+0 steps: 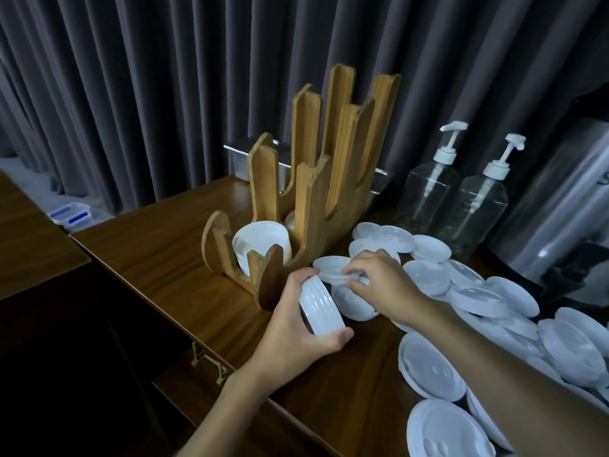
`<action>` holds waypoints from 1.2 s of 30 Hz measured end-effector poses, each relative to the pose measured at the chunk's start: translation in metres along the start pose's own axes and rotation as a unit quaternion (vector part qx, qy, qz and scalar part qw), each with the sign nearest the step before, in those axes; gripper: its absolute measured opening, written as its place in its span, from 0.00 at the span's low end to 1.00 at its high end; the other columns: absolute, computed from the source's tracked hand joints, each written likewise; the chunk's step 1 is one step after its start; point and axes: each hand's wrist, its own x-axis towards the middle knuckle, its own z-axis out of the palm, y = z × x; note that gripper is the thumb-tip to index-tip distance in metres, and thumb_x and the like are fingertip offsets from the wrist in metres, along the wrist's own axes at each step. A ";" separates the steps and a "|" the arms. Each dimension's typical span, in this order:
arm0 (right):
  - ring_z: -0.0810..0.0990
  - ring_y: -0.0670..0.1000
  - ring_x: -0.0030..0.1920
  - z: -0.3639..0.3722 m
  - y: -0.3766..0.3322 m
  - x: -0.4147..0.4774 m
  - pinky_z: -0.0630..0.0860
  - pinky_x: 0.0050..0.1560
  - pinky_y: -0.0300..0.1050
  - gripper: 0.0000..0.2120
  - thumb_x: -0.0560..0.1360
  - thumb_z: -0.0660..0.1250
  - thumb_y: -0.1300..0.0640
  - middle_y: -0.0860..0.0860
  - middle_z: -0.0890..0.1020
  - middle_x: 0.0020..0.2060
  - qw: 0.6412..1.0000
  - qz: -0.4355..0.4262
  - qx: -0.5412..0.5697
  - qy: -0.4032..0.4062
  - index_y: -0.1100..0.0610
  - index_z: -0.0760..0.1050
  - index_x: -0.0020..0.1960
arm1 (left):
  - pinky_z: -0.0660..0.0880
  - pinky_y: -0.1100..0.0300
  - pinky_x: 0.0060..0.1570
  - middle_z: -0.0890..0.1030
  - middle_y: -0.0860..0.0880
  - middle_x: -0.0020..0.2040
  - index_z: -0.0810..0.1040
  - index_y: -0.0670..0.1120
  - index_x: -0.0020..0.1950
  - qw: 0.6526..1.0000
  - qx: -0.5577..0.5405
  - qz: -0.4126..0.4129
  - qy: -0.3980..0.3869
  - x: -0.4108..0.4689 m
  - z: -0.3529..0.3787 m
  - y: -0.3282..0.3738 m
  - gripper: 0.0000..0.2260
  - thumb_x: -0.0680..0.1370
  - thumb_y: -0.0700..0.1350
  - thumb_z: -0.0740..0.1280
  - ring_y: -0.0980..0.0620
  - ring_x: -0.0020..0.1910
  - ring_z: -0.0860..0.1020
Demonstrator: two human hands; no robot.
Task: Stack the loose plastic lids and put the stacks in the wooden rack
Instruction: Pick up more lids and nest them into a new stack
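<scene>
- A short stack of lids (321,306) is clasped on edge by the left hand (296,328), near the bench's front edge, just beside the wooden rack (316,192).
- A loose lid (331,267) is pinched by the right hand (384,283); stacking is judged under way.
- Next, that lid must be nested squarely.

— Left hand (298,328)?
— It is curling its fingers and thumb around a stack (319,306), holding it on edge, forearm reaching in from below.
— Right hand (384,283)?
— It is pinching a lid (331,267) with bent fingertips, palm down, arm extending from the lower right.
</scene>
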 end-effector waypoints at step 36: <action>0.82 0.55 0.60 -0.023 -0.042 -0.080 0.79 0.62 0.50 0.06 0.75 0.71 0.57 0.61 0.82 0.54 0.861 0.075 0.491 -0.111 0.56 0.80 0.52 | 0.78 0.65 0.52 0.72 0.64 0.57 0.61 0.61 0.69 0.997 -0.069 0.033 -0.008 -0.002 -0.001 0.003 0.39 0.66 0.58 0.81 0.58 0.62 0.74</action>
